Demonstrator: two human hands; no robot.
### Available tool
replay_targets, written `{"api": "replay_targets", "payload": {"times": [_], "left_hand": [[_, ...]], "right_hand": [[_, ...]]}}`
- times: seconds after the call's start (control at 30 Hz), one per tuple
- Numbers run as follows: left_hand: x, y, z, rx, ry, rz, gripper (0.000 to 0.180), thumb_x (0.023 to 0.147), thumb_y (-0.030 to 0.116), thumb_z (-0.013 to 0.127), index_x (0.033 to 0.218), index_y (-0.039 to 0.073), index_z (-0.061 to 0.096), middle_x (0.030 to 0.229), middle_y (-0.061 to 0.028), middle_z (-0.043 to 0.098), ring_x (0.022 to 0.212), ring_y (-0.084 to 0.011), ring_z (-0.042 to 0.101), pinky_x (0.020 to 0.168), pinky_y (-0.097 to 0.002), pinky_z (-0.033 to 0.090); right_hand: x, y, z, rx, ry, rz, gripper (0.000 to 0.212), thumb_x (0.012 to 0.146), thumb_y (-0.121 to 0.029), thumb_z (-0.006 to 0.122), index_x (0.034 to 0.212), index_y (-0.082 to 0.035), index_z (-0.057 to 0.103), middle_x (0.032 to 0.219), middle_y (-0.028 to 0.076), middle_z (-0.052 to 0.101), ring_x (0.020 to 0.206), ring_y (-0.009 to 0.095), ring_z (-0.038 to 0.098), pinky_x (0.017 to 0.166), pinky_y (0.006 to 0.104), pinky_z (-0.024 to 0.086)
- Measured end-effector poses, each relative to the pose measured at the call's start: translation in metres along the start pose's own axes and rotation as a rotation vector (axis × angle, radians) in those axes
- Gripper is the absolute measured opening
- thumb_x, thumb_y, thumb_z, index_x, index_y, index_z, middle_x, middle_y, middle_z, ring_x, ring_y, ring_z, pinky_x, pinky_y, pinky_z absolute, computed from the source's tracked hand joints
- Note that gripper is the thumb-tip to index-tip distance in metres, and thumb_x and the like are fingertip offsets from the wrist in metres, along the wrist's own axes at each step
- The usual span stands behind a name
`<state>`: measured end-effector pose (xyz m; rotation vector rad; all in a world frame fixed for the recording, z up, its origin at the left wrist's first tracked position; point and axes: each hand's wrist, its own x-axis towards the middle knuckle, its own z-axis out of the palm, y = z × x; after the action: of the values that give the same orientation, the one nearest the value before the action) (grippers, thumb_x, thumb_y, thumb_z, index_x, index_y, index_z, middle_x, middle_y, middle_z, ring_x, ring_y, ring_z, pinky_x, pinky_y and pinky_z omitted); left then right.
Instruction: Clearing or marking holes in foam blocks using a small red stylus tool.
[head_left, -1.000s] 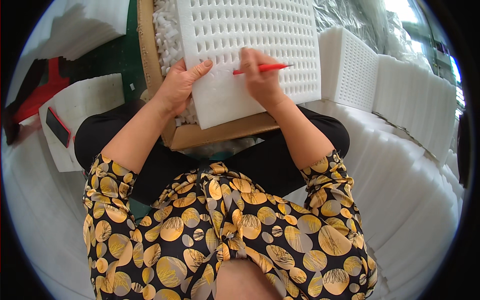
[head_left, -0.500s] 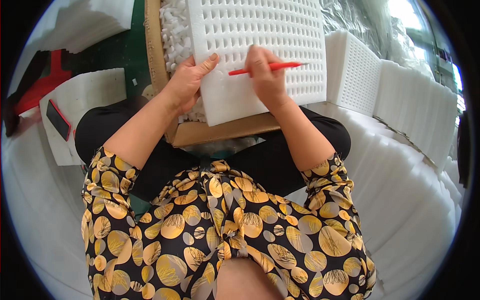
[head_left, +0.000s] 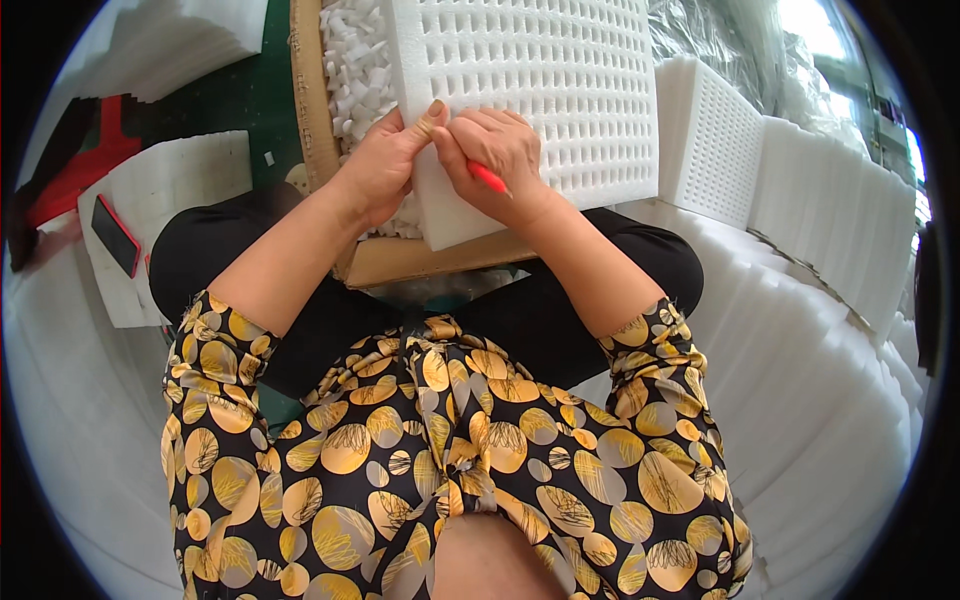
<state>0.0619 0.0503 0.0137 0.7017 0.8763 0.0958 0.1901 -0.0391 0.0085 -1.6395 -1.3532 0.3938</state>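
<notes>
A thick white foam sheet [head_left: 545,105] with rows of small slots leans over an open cardboard box [head_left: 425,258] in front of me. My left hand [head_left: 382,165] grips its left edge, thumb on the face and fingers partly hidden behind. Close beside that thumb, my right hand [head_left: 492,160] is closed around a red pen-like tool [head_left: 487,178]. Only one red end with a thin tip shows, pointing down and right; the rest is inside the hand. The right-hand fingers rest at the sheet's left margin.
Small white foam bits [head_left: 355,65] fill the box. At left, a phone with a red edge [head_left: 117,236] lies on a foam block [head_left: 200,180]. Another slotted foam block [head_left: 715,145] and stacked foam sheets [head_left: 830,215] stand at right. Clear plastic wrap [head_left: 700,50] lies behind.
My right hand has moved left across the sheet to beside my left thumb, and the red tool has turned within it. The sheet has shifted slightly right.
</notes>
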Motion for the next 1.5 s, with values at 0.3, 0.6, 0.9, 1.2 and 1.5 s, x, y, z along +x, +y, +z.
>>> {"api": "replay_targets", "payload": {"times": [0.3,0.6,0.9,1.2,1.5], "left_hand": [[0.001,0.002,0.003,-0.003,-0.017,-0.007,0.04,0.093,0.038,0.056,0.12,0.007,0.054,0.105,-0.0063,0.063,0.092,-0.0122,0.059,0.078,-0.0279,0.05],[0.009,0.005,-0.013,-0.046,0.064,0.115,0.041,0.091,0.033,0.061,0.117,0.002,0.054,0.105,-0.0126,0.064,0.089,-0.0198,0.063,0.074,-0.0276,0.052],[0.006,0.004,-0.013,-0.008,0.095,0.055,0.036,0.088,0.018,0.066,0.117,0.001,0.054,0.106,-0.0152,0.064,0.091,-0.0223,0.065,0.074,-0.0303,0.055],[0.004,0.0,-0.004,0.01,0.152,0.115,0.032,0.087,0.014,0.066,0.114,0.0,0.056,0.102,-0.0137,0.066,0.082,-0.0196,0.066,0.069,-0.0279,0.056],[0.004,-0.003,-0.004,0.015,0.151,0.12,0.03,0.087,0.013,0.065,0.113,0.001,0.057,0.1,-0.0123,0.066,0.08,-0.0185,0.066,0.066,-0.0271,0.056]], "right_hand": [[0.002,-0.004,0.003,0.221,0.088,0.098,0.03,0.091,-0.012,0.05,0.062,-0.008,0.046,0.058,-0.001,0.046,0.055,0.01,0.038,0.056,0.0233,0.035],[-0.004,0.004,-0.027,0.597,0.226,0.384,0.036,0.094,-0.016,0.046,0.059,-0.007,0.047,0.057,-0.001,0.046,0.053,0.009,0.037,0.054,0.0221,0.033],[-0.008,0.03,-0.05,0.593,0.355,0.563,0.04,0.096,-0.021,0.044,0.058,-0.009,0.047,0.056,-0.002,0.043,0.054,0.009,0.034,0.054,0.0212,0.031],[-0.015,0.03,-0.027,-0.339,0.006,-0.027,0.039,0.094,-0.022,0.049,0.059,-0.006,0.046,0.054,-0.001,0.042,0.053,0.009,0.035,0.053,0.0227,0.034],[-0.013,0.034,-0.014,-0.143,0.137,-0.028,0.034,0.088,-0.016,0.056,0.058,-0.01,0.043,0.053,-0.002,0.044,0.049,0.012,0.038,0.053,0.0234,0.035]]}}
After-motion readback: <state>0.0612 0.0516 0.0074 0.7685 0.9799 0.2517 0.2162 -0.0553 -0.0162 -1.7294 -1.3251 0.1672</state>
